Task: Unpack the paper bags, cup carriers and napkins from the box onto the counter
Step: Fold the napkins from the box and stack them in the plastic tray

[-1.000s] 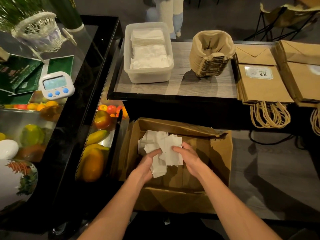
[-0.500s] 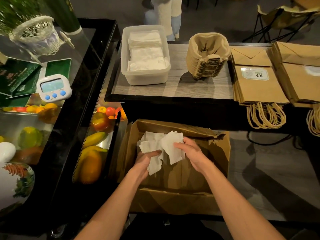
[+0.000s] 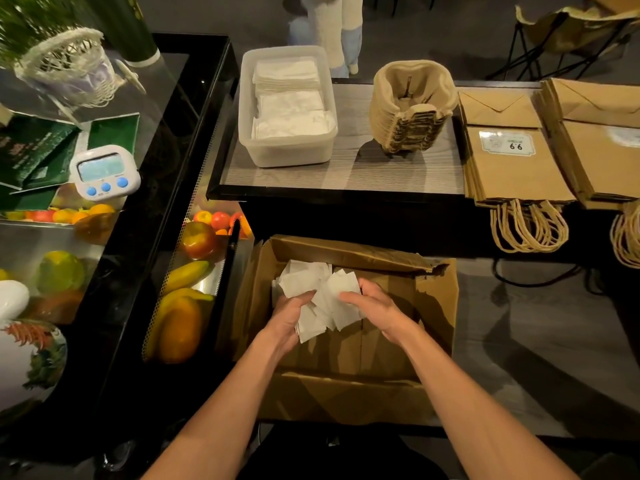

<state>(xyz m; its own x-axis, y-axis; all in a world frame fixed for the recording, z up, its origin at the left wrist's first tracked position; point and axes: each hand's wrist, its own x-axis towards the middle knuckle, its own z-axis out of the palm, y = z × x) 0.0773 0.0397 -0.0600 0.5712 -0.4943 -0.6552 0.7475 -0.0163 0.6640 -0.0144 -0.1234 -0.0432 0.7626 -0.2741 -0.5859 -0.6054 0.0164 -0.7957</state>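
Wood-grain counter (image 3: 346,174); over corrugated cardboard box (image 3: 436,306), left hand (image 3: 289,315), right hand (image 3: 375,308) grip loose crumpled white paper napkins (image 3: 322,299).

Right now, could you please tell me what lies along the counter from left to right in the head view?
Plastic tub of napkins → stack of cup carriers → labelled stack of paper bags → second stack of paper bags at the frame's right edge.

Napkin tub (image 3: 287,147) left on counter (image 3: 346,174), cup carriers (image 3: 410,109) mid, paper bags (image 3: 512,164) right, box (image 3: 349,393) below in front.
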